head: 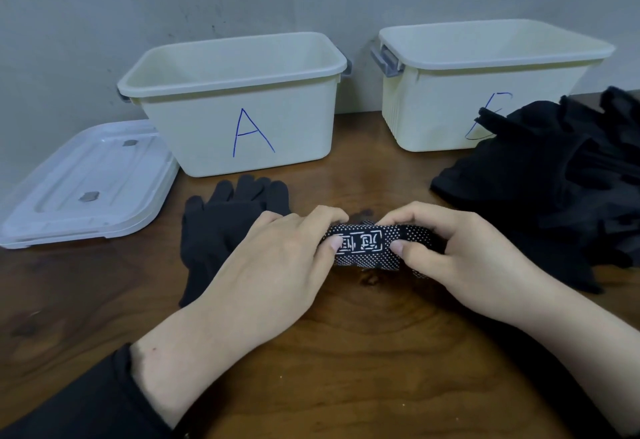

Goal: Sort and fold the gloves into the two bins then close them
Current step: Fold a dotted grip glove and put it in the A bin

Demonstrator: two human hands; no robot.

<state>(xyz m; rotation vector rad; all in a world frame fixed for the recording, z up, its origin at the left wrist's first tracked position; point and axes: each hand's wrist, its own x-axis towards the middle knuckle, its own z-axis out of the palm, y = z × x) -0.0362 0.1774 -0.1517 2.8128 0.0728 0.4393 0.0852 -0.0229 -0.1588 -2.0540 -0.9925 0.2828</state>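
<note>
A folded black glove with white dots and a white printed mark [374, 246] lies at the table's middle. My left hand [277, 265] grips its left end, thumb on the front. My right hand [460, 255] grips its right end the same way. A plain black glove [221, 227] lies flat to the left, partly under my left hand. A pile of black gloves [554, 182] sits at the right. Two cream bins stand open at the back: bin A [239, 127] on the left and the other bin [485, 68] on the right, its letter partly hidden by the pile.
Stacked translucent white lids [86, 182] lie at the far left of the wooden table [346, 352]. A grey wall rises right behind the bins. Grey latches hang on the bins' sides.
</note>
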